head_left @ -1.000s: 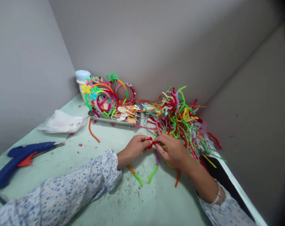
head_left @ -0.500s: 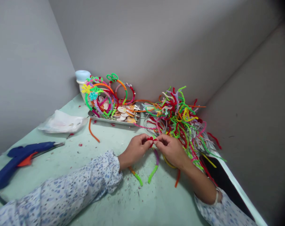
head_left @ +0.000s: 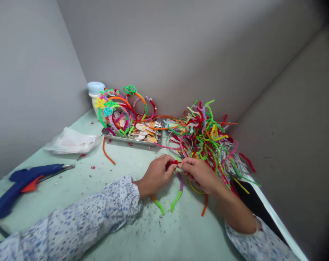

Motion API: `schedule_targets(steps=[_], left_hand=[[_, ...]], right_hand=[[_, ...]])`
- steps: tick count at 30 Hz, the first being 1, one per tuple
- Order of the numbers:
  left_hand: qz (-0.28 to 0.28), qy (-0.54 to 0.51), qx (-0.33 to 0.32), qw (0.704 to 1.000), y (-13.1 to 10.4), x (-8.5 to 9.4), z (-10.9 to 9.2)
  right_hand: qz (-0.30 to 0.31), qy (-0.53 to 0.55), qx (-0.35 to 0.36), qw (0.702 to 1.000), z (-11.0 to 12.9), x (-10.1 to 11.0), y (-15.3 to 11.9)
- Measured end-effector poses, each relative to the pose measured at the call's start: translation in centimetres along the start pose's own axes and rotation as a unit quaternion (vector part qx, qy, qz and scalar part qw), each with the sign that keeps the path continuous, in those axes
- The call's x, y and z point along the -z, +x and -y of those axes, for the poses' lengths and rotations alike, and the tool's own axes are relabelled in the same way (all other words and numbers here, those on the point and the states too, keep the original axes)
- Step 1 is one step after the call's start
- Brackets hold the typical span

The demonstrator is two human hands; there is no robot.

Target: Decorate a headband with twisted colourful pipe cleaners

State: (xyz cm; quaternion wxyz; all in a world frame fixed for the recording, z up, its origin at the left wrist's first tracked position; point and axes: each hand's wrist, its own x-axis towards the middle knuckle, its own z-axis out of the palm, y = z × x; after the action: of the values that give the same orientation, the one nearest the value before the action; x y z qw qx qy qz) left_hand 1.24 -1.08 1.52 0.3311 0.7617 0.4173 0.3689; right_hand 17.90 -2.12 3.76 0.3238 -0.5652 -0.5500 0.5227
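Note:
A short piece of red pipe cleaner [head_left: 174, 162] is pinched between my two hands, above the middle of the table. My left hand [head_left: 158, 173] grips it with thumb and forefinger, covering part of it. From the other side, my right hand [head_left: 198, 173] pinches its right end, fingers curled. Below and behind the hands lies a headband wrapped in purple and green pipe cleaner [head_left: 178, 195]; its other leg [head_left: 157, 204], orange and green, shows beneath my left wrist. An orange pipe cleaner [head_left: 205, 206] sticks out under my right forearm.
A big tangle of coloured pipe cleaners [head_left: 208, 134] is heaped at the right. At the back, a metal tray [head_left: 132, 140] holds loose flat pieces and several decorated headbands [head_left: 118, 108]. A blue glue gun [head_left: 31, 177], a plastic bag [head_left: 72, 141] and a white, blue-topped container [head_left: 96, 88] are leftward.
My right hand has turned and lowered its fingers slightly, with the fingers more curled. The red pipe cleaner now lies more level between the hands. My left hand has shifted only a little.

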Motion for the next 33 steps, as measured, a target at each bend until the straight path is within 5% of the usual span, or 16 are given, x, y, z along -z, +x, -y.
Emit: schedule_targets(steps=[4, 9, 16, 24, 29, 33], left_hand=[[0.024, -0.139, 0.086, 0.986, 0.5, -0.1, 0.3], [0.064, -0.234, 0.127, 0.962, 0.7, 0.1, 0.4], [0.084, -0.235, 0.129, 0.96, 0.7, 0.2, 0.2], [0.032, -0.042, 0.012, 0.999, 0.2, 0.1, 0.3], [0.04, 0.124, -0.115, 0.985, -0.4, 0.4, -0.2], [0.047, 0.077, -0.086, 0.992, -0.4, 0.2, -0.2]], right_hand=[[-0.045, -0.161, 0.118, 0.979, 0.0, 0.9, -0.1], [-0.053, -0.344, 0.307, 0.886, -0.5, 1.8, 0.1], [-0.037, -0.41, 0.349, 0.842, -0.8, 2.1, 0.2], [-0.043, -0.354, 0.282, 0.891, 0.3, 1.1, -0.4], [0.022, -0.162, 0.071, 0.984, 0.0, 1.1, -0.2], [0.089, -0.003, -0.038, 0.995, -0.5, 1.7, 0.1]])
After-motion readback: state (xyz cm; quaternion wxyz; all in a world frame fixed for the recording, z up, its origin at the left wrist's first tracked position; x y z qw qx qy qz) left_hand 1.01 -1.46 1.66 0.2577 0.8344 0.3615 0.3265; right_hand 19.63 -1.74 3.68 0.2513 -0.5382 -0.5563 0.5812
